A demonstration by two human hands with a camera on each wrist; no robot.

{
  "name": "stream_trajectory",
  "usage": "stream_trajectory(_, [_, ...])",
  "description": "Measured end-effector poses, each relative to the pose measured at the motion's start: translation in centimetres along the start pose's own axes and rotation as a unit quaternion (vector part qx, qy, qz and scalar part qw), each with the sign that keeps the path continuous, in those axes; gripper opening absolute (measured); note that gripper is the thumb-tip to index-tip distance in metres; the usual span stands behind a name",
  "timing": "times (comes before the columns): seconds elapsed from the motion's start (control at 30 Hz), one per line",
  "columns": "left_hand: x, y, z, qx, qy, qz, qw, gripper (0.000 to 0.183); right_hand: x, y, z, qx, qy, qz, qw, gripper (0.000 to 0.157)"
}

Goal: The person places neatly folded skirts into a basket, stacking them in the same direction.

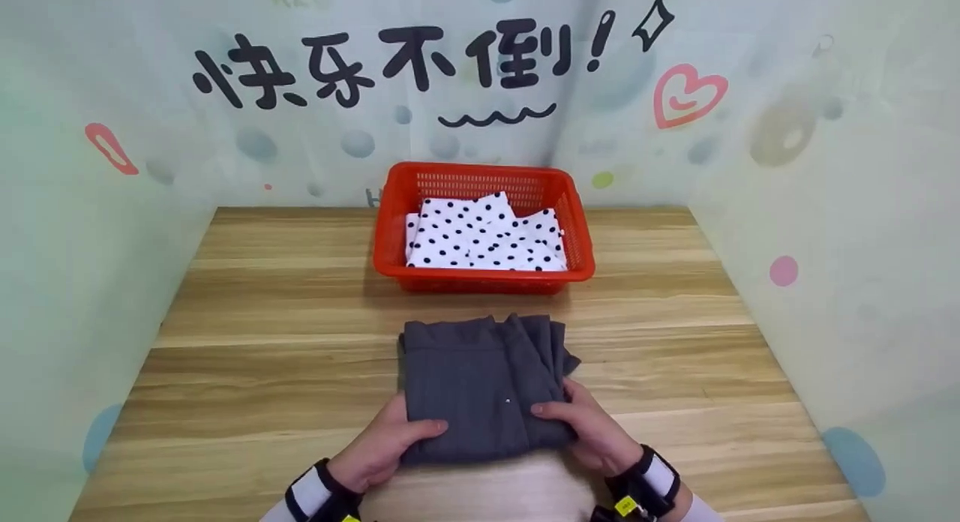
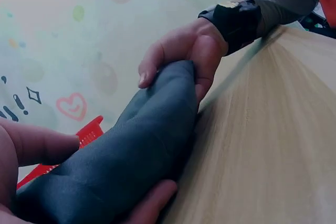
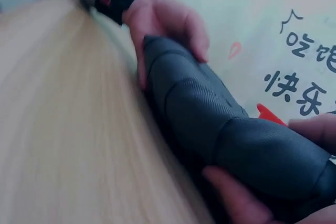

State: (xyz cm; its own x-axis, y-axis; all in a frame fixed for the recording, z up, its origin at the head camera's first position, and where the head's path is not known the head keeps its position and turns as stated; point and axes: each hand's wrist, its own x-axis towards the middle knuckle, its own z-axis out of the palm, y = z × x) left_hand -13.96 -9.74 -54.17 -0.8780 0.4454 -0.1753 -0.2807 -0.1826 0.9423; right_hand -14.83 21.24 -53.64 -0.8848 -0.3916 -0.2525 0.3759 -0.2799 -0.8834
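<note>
A folded dark grey garment (image 1: 465,387) lies between both hands in front of the basket; its exact kind is hidden by the folds. My left hand (image 1: 382,443) grips its left edge, thumb on top and the other fingers mostly hidden beneath. On the opposite edge, my right hand (image 1: 592,430) holds it the same way, with the thumb over the upper layer. In the left wrist view the near edge of the garment (image 2: 126,145) looks thick and rounded, raised a little at least in part off the table. Loose folds stick out at its far right corner.
Beyond the garment stands a red plastic basket (image 1: 480,278) holding white cloth with black dots (image 1: 472,233). Both rest on a wood-grain table (image 1: 262,342). Printed wall sheets (image 1: 300,154) enclose the table at the back and both sides.
</note>
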Motion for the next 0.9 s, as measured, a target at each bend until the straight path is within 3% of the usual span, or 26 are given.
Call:
stream_trajectory(0.1, [-0.1,-0.1,0.0,0.000,-0.010,0.004,0.9999,0.081,-0.4,0.1,-0.1,0.034,-0.008,0.009,0.999,0.067])
stream_trajectory(0.27, [-0.4,0.1,-0.1,0.001,-0.001,0.005,1.0000,0.082,-0.6,0.3,0.0,0.036,-0.029,0.021,0.999,0.067])
stream_trajectory(0.5, [-0.2,1.0,-0.9,0.014,0.012,0.012,0.9998,0.088,-0.6,-0.4,0.0,0.008,-0.021,-0.008,1.000,0.069])
stream_trajectory(0.67, [-0.3,1.8,-1.1,0.017,0.026,0.023,0.9993,0.090,-0.7,-1.0,0.1,0.021,-0.031,-0.017,0.999,0.068])
stream_trajectory(0.9, [-1.5,4.6,-0.3,0.044,0.032,0.031,0.9980,0.084,-2.0,-2.9,0.9,0.054,-0.080,-0.045,0.994,0.068])
